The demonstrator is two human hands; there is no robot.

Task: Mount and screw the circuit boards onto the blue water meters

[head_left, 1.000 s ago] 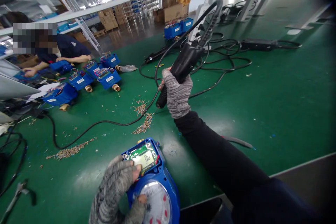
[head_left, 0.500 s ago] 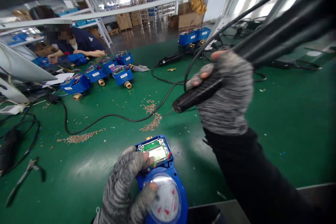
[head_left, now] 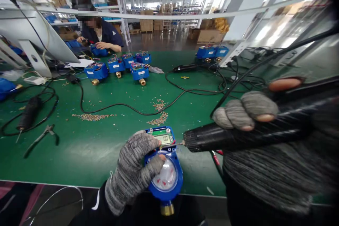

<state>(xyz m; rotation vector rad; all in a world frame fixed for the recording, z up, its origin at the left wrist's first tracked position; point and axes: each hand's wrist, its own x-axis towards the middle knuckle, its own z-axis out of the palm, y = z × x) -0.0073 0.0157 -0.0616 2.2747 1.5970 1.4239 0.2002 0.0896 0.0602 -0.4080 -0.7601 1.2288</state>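
Observation:
My left hand, in a grey knit glove, grips a blue water meter at the near edge of the green table. The meter has a small LCD board on top, a round dial below and a brass fitting at the bottom. My right hand, also gloved, is closed round a black electric screwdriver held level. Its bit touches the right side of the meter's LCD board, beside my left thumb. A black cable runs up from the tool.
Loose screws lie in heaps mid-table. Several blue meters stand at the back left, where a seated person works. Another screwdriver, pliers, cables and a monitor are on the left.
My right hand swung the screwdriver down from mid-air until its bit reached the meter's top. My left hand kept hold of the meter, which now sits closer to the table edge.

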